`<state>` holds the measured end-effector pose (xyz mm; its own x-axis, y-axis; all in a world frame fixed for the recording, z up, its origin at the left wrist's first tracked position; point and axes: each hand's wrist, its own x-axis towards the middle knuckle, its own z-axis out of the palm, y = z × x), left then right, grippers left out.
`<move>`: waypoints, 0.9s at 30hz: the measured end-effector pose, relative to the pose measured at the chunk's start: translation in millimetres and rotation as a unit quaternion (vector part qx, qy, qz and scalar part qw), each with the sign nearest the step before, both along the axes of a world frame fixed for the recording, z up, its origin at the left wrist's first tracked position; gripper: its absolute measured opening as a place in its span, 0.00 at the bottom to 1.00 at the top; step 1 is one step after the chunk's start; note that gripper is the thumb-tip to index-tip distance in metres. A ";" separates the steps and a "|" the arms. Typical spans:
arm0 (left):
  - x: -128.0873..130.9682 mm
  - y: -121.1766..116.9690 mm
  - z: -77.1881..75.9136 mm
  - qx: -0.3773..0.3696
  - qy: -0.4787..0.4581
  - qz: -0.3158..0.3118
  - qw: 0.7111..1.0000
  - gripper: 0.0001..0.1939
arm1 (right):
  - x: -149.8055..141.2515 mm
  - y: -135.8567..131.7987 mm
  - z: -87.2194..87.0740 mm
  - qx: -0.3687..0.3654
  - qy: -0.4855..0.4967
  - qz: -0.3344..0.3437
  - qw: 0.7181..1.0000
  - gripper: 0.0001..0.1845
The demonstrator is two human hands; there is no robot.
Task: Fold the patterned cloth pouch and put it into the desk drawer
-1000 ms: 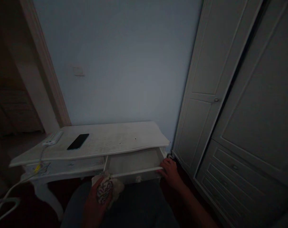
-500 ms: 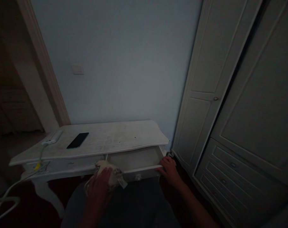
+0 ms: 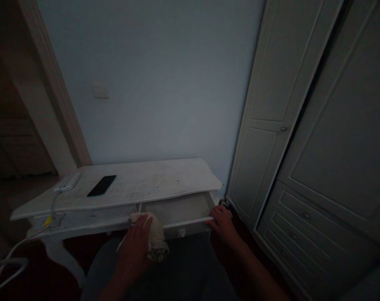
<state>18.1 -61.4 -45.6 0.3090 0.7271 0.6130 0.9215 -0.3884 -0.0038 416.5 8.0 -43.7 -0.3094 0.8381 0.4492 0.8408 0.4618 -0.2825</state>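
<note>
My left hand (image 3: 136, 240) is wrapped around a bunched, cream-coloured cloth (image 3: 156, 236) with a darker patterned end. It is at the left front corner of the pulled-out drawer (image 3: 174, 211). Over the drawer's right front corner my right hand (image 3: 220, 219) is closed, its thumb on the front panel and its fingers over the side. The drawer belongs to a worn white table (image 3: 155, 173), and its visible inside is bare. A small knob (image 3: 181, 233) sits on the drawer front.
A dark phone (image 3: 102, 185) and a white power strip (image 3: 68, 181) with a cable (image 3: 20, 242) lie on the table's left part. A pale wardrobe (image 3: 267, 108) with drawers stands close on the right. Behind the table is a blue wall (image 3: 165, 83) with a switch (image 3: 101, 90).
My left hand has turned and shifted slightly right with the cloth, whose patterned end now hangs below the drawer front. My right hand keeps its hold on the drawer corner.
</note>
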 end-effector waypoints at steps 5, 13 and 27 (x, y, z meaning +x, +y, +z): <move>49.7 7.9 7.4 -0.026 0.062 0.050 0.996 0.34 | -1.8 0.7 1.3 -0.008 -0.001 -0.002 1.000 0.15; 102.2 23.3 8.9 0.050 0.115 -0.042 0.991 0.27 | -3.1 -1.8 6.0 -0.007 0.009 0.002 1.000 0.18; -20.4 -3.1 -31.6 0.062 0.127 0.056 0.988 0.37 | -4.4 0.1 0.8 0.001 0.003 -0.001 1.000 0.15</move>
<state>-2.3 -64.5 -77.2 0.3871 0.6890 0.6127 0.9215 -0.2667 -0.2824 412.1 8.1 -42.9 -0.3053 0.8376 0.4530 0.8399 0.4610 -0.2863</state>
